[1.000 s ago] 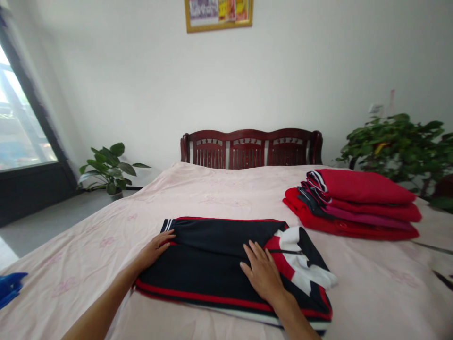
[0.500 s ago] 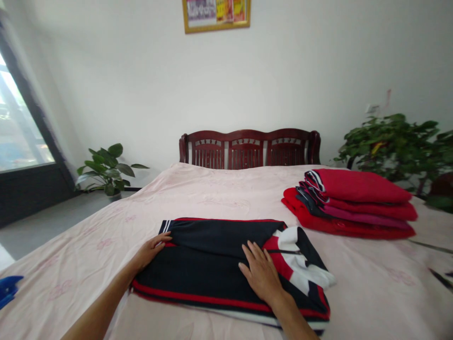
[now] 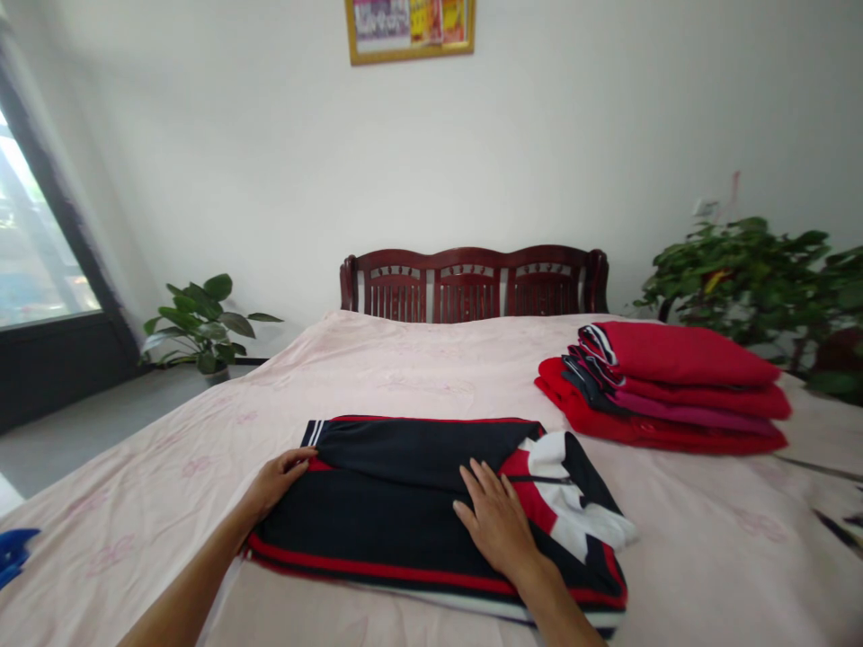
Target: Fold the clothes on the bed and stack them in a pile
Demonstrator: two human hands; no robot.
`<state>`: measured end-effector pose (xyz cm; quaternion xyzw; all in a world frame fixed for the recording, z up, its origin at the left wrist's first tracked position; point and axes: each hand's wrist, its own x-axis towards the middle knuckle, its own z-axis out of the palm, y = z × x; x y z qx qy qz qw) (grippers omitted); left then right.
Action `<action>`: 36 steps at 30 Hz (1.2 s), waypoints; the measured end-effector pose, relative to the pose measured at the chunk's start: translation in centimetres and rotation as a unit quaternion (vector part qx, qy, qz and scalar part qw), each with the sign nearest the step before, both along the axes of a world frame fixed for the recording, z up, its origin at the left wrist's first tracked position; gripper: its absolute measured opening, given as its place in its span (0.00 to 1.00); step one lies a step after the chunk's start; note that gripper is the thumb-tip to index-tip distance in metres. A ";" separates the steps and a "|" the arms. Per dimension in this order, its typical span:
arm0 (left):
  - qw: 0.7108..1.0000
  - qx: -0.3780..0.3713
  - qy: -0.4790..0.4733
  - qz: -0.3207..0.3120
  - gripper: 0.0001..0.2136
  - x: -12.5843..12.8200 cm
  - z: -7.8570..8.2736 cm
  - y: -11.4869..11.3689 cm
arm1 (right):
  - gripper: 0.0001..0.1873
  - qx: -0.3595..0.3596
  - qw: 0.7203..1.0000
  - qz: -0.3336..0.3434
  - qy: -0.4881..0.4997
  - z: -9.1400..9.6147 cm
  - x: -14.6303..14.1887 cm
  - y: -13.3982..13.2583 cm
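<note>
A folded navy track jacket (image 3: 378, 517) lies on the bed in front of me, with red piping, a white-and-red collar part on the right and a white-striped cuff at its upper left. At its left edge my left hand (image 3: 275, 485) is closed, fingers bent over the fabric near the cuff; the thumb is hidden. My right hand (image 3: 499, 521) rests flat on the jacket beside the collar, fingers spread and open.
Folded red and magenta clothes (image 3: 680, 377) are stacked at the right on the pink bedsheet (image 3: 404, 359). A dark wooden headboard (image 3: 468, 283) stands behind. Potted plants (image 3: 202, 323) flank the bed. Something blue (image 3: 14, 553) lies at the left edge.
My left hand has drawn slightly left toward the jacket's edge and its fingers have bent more. My right hand stays where it was on the fabric.
</note>
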<state>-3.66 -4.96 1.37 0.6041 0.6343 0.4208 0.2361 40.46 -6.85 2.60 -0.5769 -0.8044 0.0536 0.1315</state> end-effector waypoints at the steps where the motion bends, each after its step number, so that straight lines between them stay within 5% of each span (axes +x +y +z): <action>1: 1.000 -0.006 0.008 0.009 0.28 0.0 0.0 0.0 | 0.33 0.000 1.000 0.001 0.000 0.0 0.0 0.0; 16: 0.982 -0.027 0.168 0.087 0.25 -1.0 -1.0 0.5 | 0.33 0.001 1.000 -0.001 0.002 0.1 -0.1 -0.1; 23: 0.958 -0.073 0.233 0.153 0.33 -0.9 -0.9 0.3 | 0.33 0.004 1.000 -0.001 0.005 0.0 0.0 -0.1; 36: 0.940 -0.147 0.245 0.186 0.36 -0.6 -0.4 0.0 | 0.33 0.006 1.000 -0.001 0.004 -0.1 0.0 0.0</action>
